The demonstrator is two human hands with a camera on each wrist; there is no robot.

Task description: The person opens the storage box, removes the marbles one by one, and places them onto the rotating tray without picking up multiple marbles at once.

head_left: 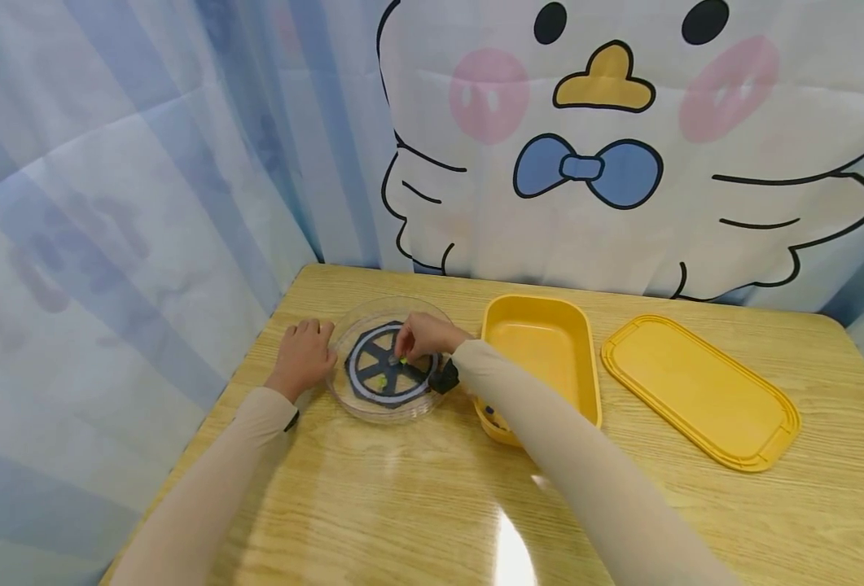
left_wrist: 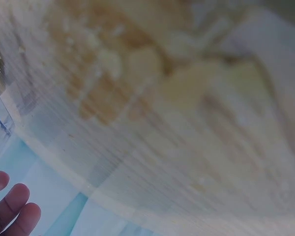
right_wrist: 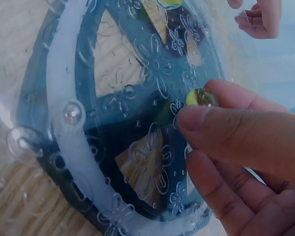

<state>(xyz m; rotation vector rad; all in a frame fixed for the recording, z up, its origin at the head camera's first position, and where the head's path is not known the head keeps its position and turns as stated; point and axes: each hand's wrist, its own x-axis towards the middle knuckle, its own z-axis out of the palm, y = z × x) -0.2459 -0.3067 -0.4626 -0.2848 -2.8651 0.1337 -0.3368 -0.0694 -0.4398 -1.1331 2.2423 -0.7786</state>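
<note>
A clear round dish (head_left: 373,413) with flower patterns stands on the table, showing a dark spoked wheel shape with a pale ring (head_left: 358,382). My right hand (head_left: 424,335) is over the dish and pinches a yellow-green glass marble (right_wrist: 201,97) between thumb and fingertips. Another yellow-green marble (head_left: 382,380) lies in the dish. Beside the dish's left rim, my left hand (head_left: 303,356) rests with loose fingers; whether it touches the rim I cannot tell. Its fingertips (left_wrist: 18,194) show in the lower left of the left wrist view.
Right of the dish stands a yellow box (head_left: 589,358), partly behind the right sleeve, with a few small dark items (head_left: 490,411) near its front corner. A yellow lid (head_left: 699,391) lies farther right on the wooden table (head_left: 373,505). Patterned curtains (head_left: 344,122) hang behind and left.
</note>
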